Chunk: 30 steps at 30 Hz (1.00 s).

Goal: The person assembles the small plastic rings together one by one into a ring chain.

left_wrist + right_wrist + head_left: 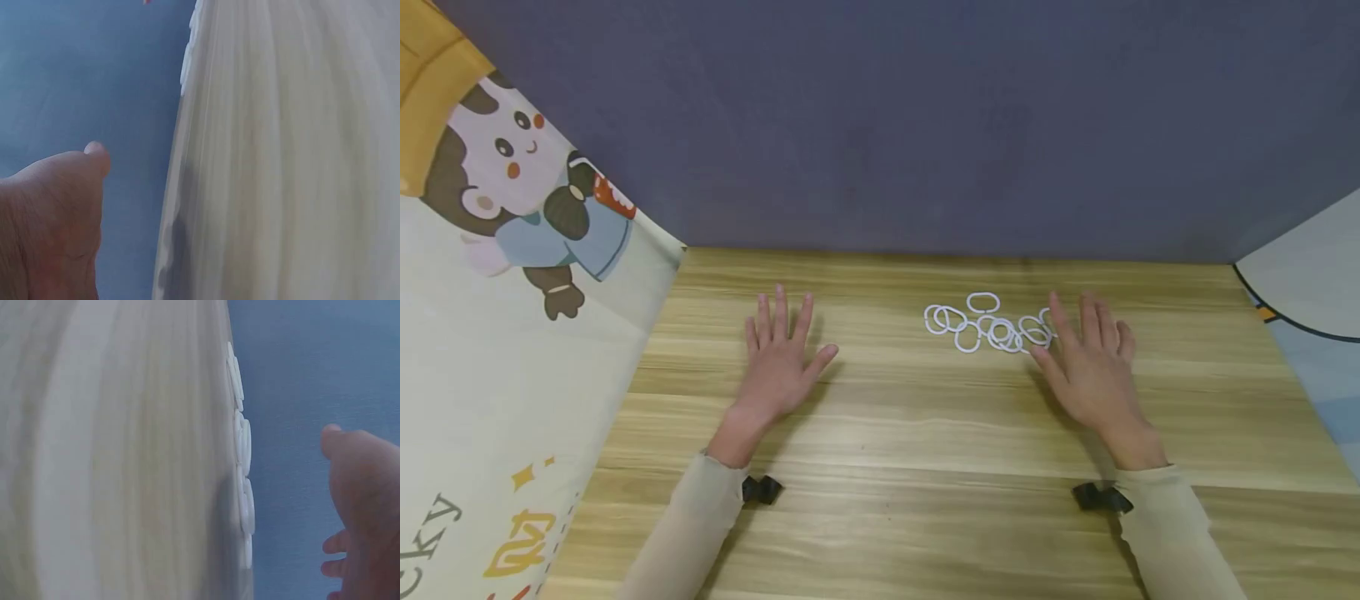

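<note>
Several white oval plastic rings (982,302) lie in a loose, partly overlapping cluster toward the back of the wooden table, right of the middle. Some have a small gap in the loop, as seen in the head view. My left hand (777,371) is spread palm down over the table, well to the left of the rings, holding nothing. The right hand (1097,375), also spread and bare, hovers at the cluster's right edge, and its thumb and index finger hide part of the rightmost rings. In the right wrist view the rings (246,447) line up edge-on.
The wooden table (880,417) meets a dark blue-grey panel (880,125) at the back. On the left stands a light wall (475,358) with a cartoon figure and lettering. Small black devices (762,490) sit at both wrists, by the sleeve cuffs.
</note>
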Each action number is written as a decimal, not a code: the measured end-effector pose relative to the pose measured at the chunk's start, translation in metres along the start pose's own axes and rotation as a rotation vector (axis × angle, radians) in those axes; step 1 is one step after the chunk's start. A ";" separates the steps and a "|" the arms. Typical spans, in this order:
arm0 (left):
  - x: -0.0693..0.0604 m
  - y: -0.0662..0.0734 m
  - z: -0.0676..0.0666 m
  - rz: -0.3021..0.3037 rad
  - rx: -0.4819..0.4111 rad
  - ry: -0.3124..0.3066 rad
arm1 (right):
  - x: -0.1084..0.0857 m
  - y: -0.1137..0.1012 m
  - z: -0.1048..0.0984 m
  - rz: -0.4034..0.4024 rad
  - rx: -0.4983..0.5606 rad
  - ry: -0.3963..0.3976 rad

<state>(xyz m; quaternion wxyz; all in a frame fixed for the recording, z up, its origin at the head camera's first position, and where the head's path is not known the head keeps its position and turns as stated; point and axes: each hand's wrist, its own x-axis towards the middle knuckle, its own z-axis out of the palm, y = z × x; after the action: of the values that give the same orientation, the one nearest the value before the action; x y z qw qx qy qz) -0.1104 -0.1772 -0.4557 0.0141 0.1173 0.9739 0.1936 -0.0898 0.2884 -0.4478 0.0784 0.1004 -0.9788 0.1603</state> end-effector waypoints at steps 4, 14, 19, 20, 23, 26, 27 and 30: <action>0.003 0.009 0.006 0.012 -0.045 0.007 | 0.001 -0.001 0.006 -0.040 0.019 0.096; 0.014 0.032 0.015 0.105 -0.057 0.023 | 0.009 -0.009 0.013 -0.011 0.156 0.295; 0.020 0.045 0.023 0.146 -0.071 0.042 | 0.011 -0.009 0.020 0.014 0.200 0.367; 0.021 0.047 0.024 0.151 -0.078 0.046 | 0.011 -0.009 0.021 0.019 0.210 0.370; 0.024 0.053 0.029 0.162 -0.113 0.061 | 0.013 -0.008 0.027 0.033 0.242 0.379; 0.026 0.058 0.032 0.166 -0.150 0.077 | 0.014 -0.007 0.032 0.041 0.271 0.390; 0.028 0.060 0.033 0.167 -0.165 0.083 | 0.015 -0.007 0.034 0.045 0.278 0.392; 0.031 0.064 0.036 0.170 -0.208 0.102 | 0.017 -0.008 0.039 0.048 0.300 0.394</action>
<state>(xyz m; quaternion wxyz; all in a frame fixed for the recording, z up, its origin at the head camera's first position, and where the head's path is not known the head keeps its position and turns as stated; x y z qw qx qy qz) -0.1232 -0.0988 -0.4639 -0.0397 0.1872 0.9347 0.2996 -0.1092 0.2657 -0.4785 0.2481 0.0543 -0.9120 0.3221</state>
